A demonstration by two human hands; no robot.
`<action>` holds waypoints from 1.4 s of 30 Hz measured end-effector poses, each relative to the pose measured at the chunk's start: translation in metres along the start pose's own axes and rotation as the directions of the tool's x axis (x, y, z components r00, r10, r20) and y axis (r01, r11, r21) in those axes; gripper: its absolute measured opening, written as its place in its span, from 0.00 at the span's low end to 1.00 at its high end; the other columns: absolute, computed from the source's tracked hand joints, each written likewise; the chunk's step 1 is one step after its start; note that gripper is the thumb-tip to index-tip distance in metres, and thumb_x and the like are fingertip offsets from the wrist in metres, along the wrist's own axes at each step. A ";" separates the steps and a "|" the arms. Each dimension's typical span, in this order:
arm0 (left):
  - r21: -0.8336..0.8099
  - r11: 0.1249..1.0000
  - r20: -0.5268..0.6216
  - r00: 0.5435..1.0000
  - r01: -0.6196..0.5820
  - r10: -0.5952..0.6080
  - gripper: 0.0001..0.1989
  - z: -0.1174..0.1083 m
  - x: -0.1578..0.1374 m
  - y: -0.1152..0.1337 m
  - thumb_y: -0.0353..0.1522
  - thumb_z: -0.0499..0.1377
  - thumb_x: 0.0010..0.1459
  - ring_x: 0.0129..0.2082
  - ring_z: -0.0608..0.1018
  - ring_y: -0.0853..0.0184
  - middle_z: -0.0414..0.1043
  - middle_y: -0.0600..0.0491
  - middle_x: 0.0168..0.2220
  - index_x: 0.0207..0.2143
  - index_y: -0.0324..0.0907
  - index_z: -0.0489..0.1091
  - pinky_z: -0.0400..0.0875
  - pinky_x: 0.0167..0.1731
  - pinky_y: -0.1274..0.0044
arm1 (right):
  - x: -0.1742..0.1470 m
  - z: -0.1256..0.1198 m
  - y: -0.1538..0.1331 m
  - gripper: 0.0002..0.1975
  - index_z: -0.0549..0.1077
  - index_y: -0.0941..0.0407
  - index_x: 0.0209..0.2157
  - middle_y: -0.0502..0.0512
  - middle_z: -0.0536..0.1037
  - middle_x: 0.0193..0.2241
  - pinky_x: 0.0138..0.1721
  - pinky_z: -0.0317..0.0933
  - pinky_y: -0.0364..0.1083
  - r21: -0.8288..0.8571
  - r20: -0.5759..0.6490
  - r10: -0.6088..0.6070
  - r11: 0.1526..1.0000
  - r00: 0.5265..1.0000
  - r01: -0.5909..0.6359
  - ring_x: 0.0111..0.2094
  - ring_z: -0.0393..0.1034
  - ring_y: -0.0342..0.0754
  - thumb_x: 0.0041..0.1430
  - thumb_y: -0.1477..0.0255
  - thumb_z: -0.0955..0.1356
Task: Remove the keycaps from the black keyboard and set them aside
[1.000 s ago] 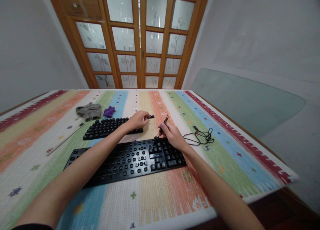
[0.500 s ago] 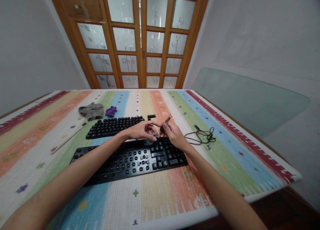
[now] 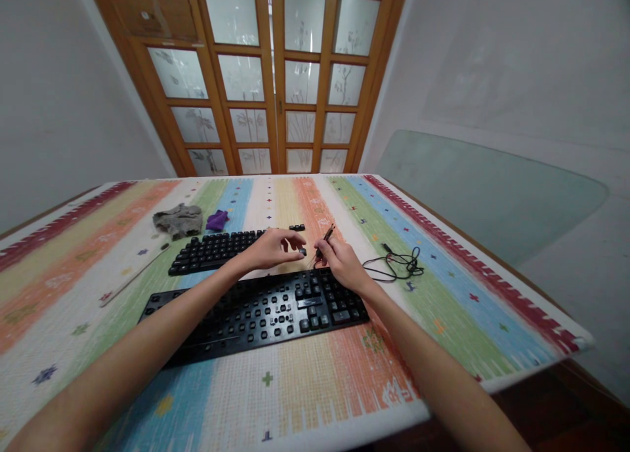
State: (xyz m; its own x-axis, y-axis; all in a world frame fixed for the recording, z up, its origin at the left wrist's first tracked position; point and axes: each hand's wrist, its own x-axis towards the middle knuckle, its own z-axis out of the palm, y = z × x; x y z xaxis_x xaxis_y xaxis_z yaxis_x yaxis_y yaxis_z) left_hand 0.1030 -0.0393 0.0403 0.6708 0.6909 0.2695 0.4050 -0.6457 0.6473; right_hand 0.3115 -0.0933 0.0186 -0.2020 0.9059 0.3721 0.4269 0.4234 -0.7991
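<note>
Black keyboard [image 3: 256,317]: glossy, bare stems across most of it, keycaps remaining toward right end. Lies just nearside of both hands. Right hand [image 3: 343,263] closed round slim puller tool [image 3: 328,233], wires pointing down. Left hand [image 3: 273,248], thumb and fingers parted; dark keycap [image 3: 302,251] at tips, cannot tell if held. Loose keycap rows [image 3: 209,250] left of it.

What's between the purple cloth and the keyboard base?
Rows of black keycaps, then a strip of tablecloth before the keyboard base; the left arm crosses over part of it. Shows in the head view.
</note>
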 end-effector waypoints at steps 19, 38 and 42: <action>0.534 0.845 -0.047 0.996 -0.041 0.078 0.07 0.018 0.059 -0.056 0.26 0.58 0.54 0.44 0.69 0.59 0.67 0.46 0.39 0.34 0.38 0.76 0.66 0.47 0.69 | -0.001 -0.007 -0.005 0.21 0.67 0.56 0.31 0.54 0.76 0.25 0.33 0.62 0.45 -0.050 -0.008 -0.040 0.998 0.999 0.040 0.27 0.71 0.46 0.67 0.55 0.58; 0.555 0.831 -0.073 0.997 0.022 0.023 0.10 0.018 0.062 -0.059 0.30 0.58 0.56 0.44 0.70 0.58 0.69 0.45 0.39 0.36 0.39 0.78 0.67 0.48 0.68 | 0.000 -0.008 -0.006 0.21 0.68 0.57 0.32 0.55 0.77 0.26 0.33 0.63 0.44 -0.035 0.010 -0.041 0.999 0.999 0.042 0.28 0.72 0.46 0.67 0.55 0.58; 0.571 0.821 -0.066 0.998 0.022 0.020 0.09 0.016 0.061 -0.060 0.30 0.58 0.56 0.44 0.69 0.58 0.69 0.46 0.39 0.36 0.39 0.77 0.66 0.48 0.69 | 0.000 -0.008 -0.004 0.21 0.69 0.57 0.32 0.54 0.77 0.26 0.33 0.63 0.44 -0.037 0.013 -0.043 0.998 0.999 0.044 0.27 0.72 0.46 0.68 0.56 0.58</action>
State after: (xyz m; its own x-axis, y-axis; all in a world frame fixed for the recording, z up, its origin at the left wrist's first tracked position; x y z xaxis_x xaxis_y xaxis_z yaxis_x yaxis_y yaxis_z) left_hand 0.1296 0.0363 0.0066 0.6360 0.6981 0.3289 0.7015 -0.7006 0.1305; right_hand 0.3168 -0.0955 0.0257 -0.2315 0.8866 0.4003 0.4502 0.4624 -0.7638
